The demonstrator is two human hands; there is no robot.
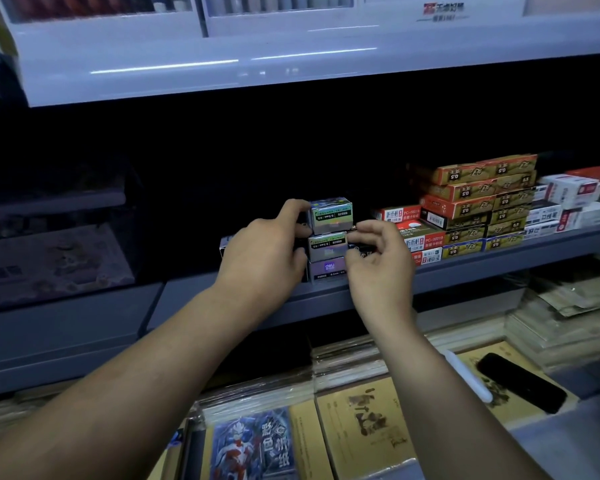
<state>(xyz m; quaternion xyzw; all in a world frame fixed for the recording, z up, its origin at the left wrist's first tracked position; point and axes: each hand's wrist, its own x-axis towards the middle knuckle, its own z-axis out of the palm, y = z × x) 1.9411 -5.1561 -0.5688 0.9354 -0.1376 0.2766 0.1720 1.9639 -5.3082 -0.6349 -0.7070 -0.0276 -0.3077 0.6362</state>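
Note:
Three small shiny boxes stand stacked on the grey shelf: a top box with a green label, a middle box and a purple bottom box. My left hand grips the left side of the stack, thumb and forefinger curled round the top box. My right hand is at the stack's right side, its fingers curled round a dark box beside the middle box.
Stacks of orange and gold pen boxes and red and white boxes fill the shelf to the right, white boxes beyond. Below lie paper packs, yellow booklets and a black phone. A white shelf edge overhangs above.

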